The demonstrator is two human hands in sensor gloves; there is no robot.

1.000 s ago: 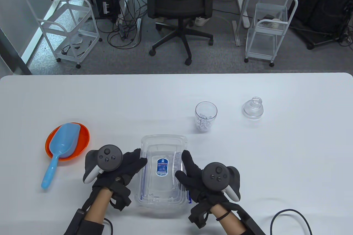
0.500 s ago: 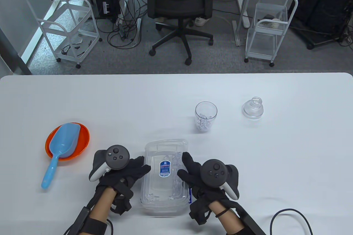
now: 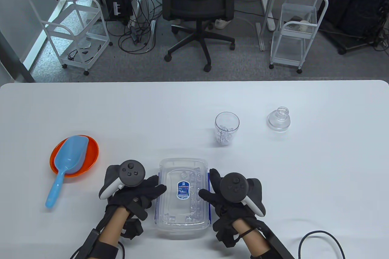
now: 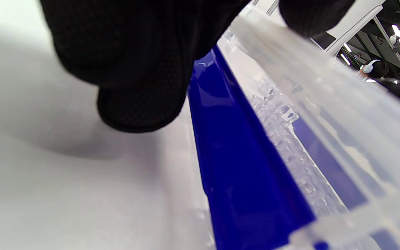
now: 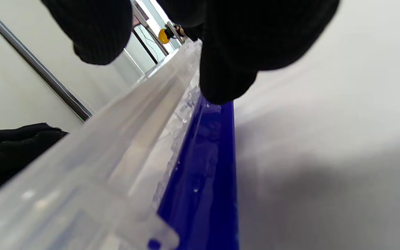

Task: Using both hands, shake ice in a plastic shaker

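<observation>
The clear plastic shaker cup stands upright at mid table with ice in its bottom. Its clear domed top stands apart to the right. Near the front edge lies a clear ice box with blue side clips. Its clear labelled lid lies flat on it. My left hand grips the lid's left edge and my right hand grips its right edge. The left wrist view shows the lid, a blue clip and ice. The right wrist view shows the lid and a blue clip.
A blue scoop lies in an orange dish at the front left. A black cable loops at the front right. An office chair and white carts stand beyond the table's far edge.
Both hands have drawn the lid toward the front edge and lowered it from a tilt until it lies flat on the ice box. The shaker cup and top have not moved.
</observation>
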